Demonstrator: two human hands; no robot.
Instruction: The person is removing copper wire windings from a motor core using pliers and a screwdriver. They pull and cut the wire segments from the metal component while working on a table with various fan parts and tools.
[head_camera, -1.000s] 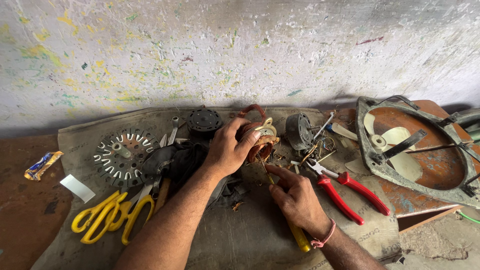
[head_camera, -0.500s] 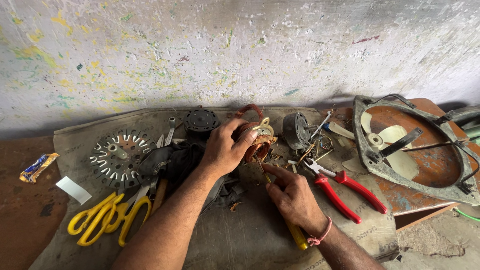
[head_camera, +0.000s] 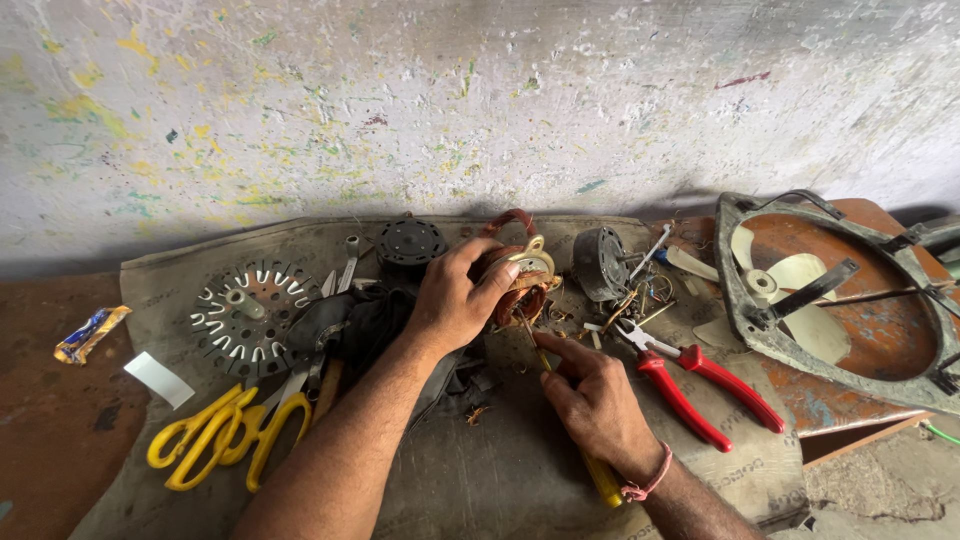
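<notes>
A grey sack cloth (head_camera: 520, 480) covers the work surface below a paint-flecked wall (head_camera: 480, 100). At the right edge lies the largest piece, a dirty fan frame (head_camera: 745, 300) with cream blades (head_camera: 790, 275), flat on a rusty brown board (head_camera: 880, 340). Left of centre sits a round slotted metal disc (head_camera: 245, 312), and below it yellow-handled snips (head_camera: 225, 440) lie with their handles toward the near left. Red-handled pliers (head_camera: 690, 385) lie just right of the hands, nose pointing up-left, handles trailing down-right.

The left hand (head_camera: 455, 300) grips a copper-wound motor stator (head_camera: 520, 280) at mid-cloth, fingers curled over its top and thumb on the near side; the stator stands tilted, its ring face turned toward the right. The right hand (head_camera: 595, 400) pinches a yellow-handled screwdriver (head_camera: 600, 478) with closed fingers. The tool's long axis runs from near right up toward far left, its thin shaft tip touching the lower edge of the stator, its handle end sticking out below the wrist.

A dark round motor cap (head_camera: 410, 242) and a grey motor body (head_camera: 600, 262) lie behind the stator. On the bare brown surface at far left rest a small white paper slip (head_camera: 160, 380), rectangular, and a crumpled blue-and-gold wrapper (head_camera: 90, 333).
</notes>
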